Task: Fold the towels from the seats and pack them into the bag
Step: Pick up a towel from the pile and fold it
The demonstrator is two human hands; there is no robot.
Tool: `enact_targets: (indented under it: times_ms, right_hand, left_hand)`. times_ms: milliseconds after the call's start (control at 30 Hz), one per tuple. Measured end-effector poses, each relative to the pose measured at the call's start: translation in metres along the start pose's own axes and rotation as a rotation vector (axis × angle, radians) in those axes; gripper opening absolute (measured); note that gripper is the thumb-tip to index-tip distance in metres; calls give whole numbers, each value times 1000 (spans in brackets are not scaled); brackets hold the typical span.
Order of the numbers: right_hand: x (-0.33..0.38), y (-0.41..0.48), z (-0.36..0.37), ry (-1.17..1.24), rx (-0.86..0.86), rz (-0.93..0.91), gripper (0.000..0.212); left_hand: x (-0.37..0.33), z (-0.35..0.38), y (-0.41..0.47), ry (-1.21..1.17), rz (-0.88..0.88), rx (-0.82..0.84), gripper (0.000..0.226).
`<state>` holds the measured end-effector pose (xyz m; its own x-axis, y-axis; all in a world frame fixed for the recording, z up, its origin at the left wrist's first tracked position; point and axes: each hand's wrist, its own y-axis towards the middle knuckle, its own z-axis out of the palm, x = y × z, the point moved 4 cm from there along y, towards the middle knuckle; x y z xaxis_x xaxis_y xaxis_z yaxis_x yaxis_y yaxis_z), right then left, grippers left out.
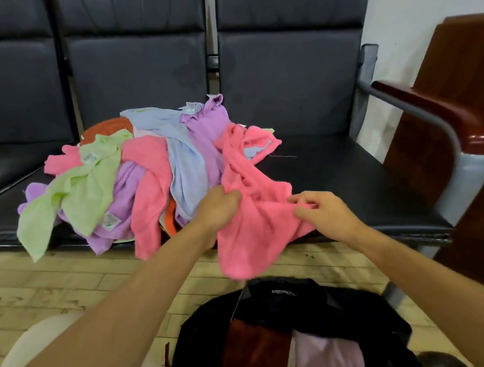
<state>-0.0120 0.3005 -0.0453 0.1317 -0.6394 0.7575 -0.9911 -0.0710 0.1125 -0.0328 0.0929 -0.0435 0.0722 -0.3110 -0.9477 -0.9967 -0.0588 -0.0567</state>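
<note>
Both hands are holding one pink towel (250,212) over the front edge of the seat (348,184).

Left hand (219,204): fingers are curling into the cloth, bunching the towel's left part in a closed grip.

Right hand (327,211): thumb and fingers are pinching the towel's right edge; the other fingers are curling loosely above it.

The towel is stretching between the two hands, crumpled, not folded. Its far end is lying back on the seat beyond the hands; its near end is hanging below the hands, past the seat edge, toward the bag (297,328).

The pile (128,176) of unfolded towels is lying to the left of the left hand and just beyond it, touching the held towel. A second pink towel (149,194) is draping off the seat edge just left of the left forearm. A green towel (73,193) is hanging further left. Purple towels (207,130) and a blue towel (185,168) are lying beyond the left hand. An orange one (108,129) is showing at the far left of the pile, mostly covered.

The bag is sitting on the floor (59,285) below and nearer than the hands, open. A dark red towel (253,351) and a pale lilac towel (326,358) are lying inside it side by side.

An armrest (438,110) is standing well to the right of the right hand.
</note>
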Motion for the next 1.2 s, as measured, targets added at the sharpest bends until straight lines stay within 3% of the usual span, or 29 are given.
enact_targets:
  times_ms: [100, 267, 367, 467, 533, 567, 667, 833, 933, 1067, 1200]
  right_hand:
    - [-11, -20, -29, 154, -70, 32, 37]
    - [-26, -38, -41, 329, -97, 133, 46]
    - [-27, -46, -35, 524, -41, 244, 33]
    - [-31, -58, -32, 540, 140, 338, 16]
    - [-37, -67, -31, 542, 247, 409, 28]
    - [-38, -72, -30, 555, 306, 430, 24]
    - [-39, -82, -27, 529, 423, 413, 19]
    - [-46, -81, -23, 362, 223, 402, 40]
    - [-50, -71, -18, 484, 76, 444, 51]
    - [-57, -62, -4, 581, -32, 532, 49]
    - [-65, -67, 18, 565, -41, 642, 31]
  left_hand:
    - [1, 22, -11, -360, -109, 27, 26]
    - [-4, 57, -36, -578, -218, 216, 43]
    - [-3, 71, -43, -679, -340, 288, 36]
    - [-4, 80, -44, -786, -383, 271, 29]
    - [-3, 83, -44, -774, -379, 264, 18]
    - [-3, 85, -46, -765, -388, 284, 18]
    - [1, 86, -48, -735, -412, 366, 31]
    - [-7, 86, -60, -621, -317, 565, 52]
    - [-10, 87, -68, -529, -214, 658, 60]
    - [-12, 89, -80, -440, -161, 748, 59]
    - [-12, 86, -83, -427, -193, 708, 53]
